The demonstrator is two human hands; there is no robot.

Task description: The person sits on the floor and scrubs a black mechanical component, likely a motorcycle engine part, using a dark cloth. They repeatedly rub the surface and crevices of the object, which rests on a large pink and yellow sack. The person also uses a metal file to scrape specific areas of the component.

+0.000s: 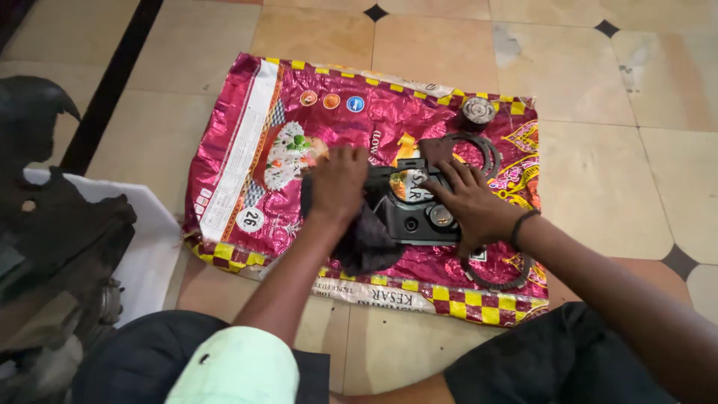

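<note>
Head view looks down past the person's knees, clad in dark cloth, with a pale green sleeve hem [238, 366] at the near edge. Just beyond them a shiny magenta plastic sack with a yellow-checked border [247, 150] lies flat on the beige tiled floor [583, 75]. On its near right part a thin dark toothed ring plate [495, 274] rests, partly under the right forearm.

Farther in, at the middle of the sack, sits a black metal machine casing with round holes [419, 213]. The right hand [471, 206], a dark band on its wrist, lies spread on the casing's right side, fingers pressing down and steadying it rather than closing round it. The left hand [338, 183] is bunched over a dark rag [366, 243], gripping it against the casing's left end; the rag trails toward the near side.

Just beyond the right hand's fingertips lies a second dark toothed ring plate [479, 153], touching the far edge of the casing. Farther still, near the sack's far right corner, stands a small round grey metal part [479, 110].

At the left, off the sack, a white sheet [153, 239] lies on the floor under a bulky dark greasy engine part [45, 224], well apart from both hands.
</note>
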